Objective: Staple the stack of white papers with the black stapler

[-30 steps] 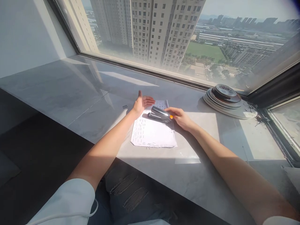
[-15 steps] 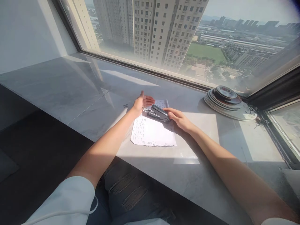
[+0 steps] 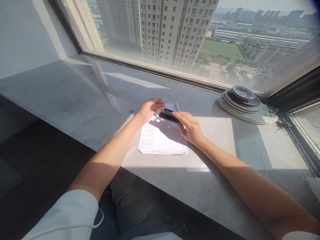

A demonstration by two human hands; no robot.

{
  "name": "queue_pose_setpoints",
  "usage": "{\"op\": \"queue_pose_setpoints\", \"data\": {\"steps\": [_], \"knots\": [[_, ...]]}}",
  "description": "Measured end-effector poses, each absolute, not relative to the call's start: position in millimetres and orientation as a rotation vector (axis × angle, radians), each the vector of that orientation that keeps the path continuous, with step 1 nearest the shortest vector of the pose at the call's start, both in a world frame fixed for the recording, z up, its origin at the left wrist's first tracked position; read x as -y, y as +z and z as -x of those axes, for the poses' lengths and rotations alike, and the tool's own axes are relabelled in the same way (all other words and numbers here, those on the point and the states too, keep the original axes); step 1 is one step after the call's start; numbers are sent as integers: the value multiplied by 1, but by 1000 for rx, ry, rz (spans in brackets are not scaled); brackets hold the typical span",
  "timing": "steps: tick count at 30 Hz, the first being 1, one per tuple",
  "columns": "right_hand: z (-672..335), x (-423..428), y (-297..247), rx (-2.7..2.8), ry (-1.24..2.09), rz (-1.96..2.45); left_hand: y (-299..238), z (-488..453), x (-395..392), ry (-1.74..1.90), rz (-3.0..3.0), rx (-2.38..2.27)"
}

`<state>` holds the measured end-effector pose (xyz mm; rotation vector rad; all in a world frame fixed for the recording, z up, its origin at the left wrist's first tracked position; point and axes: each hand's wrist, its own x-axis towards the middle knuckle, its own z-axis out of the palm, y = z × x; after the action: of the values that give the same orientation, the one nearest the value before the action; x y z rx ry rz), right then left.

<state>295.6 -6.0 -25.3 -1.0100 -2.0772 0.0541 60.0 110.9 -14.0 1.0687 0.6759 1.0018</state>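
Note:
A black stapler (image 3: 168,115) is held tilted just above a sheaf of white paper (image 3: 165,145), casting a shadow on it. My right hand (image 3: 191,128) is closed around the stapler's right end. At the other end, my left hand (image 3: 148,110) has its fingers curled, with the thumb at a thin metal part that sticks out from the stapler. What lies inside the left fingers is partly hidden. Rows of short dark marks, like staples, run along the paper's left and bottom edges.
A small grey strip (image 3: 131,111), perhaps staples, lies left of the paper on the marble-look sill (image 3: 100,90). On the right stands a stack of plates (image 3: 240,103) by the window frame. Dark wires (image 3: 282,123) lie beside it. The sill's front edge runs above my knees.
My left hand has gone from flat and spread to curled at the stapler's metal end. The stapler has been turned and lifted, and my right hand grips it more fully.

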Motion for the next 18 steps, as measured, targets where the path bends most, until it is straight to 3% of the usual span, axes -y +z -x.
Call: {"op": "queue_pose_setpoints", "data": {"steps": [5, 11, 18], "knots": [[-298, 9, -27, 2094, -136, 1013, -18, -60, -112, 859, -982, -663], [-298, 19, -21, 2207, -31, 1115, -14, -58, -110, 798, -934, -594], [-294, 12, -26, 1888, -155, 1176, -9, -56, -107, 863, -932, -597]]}}
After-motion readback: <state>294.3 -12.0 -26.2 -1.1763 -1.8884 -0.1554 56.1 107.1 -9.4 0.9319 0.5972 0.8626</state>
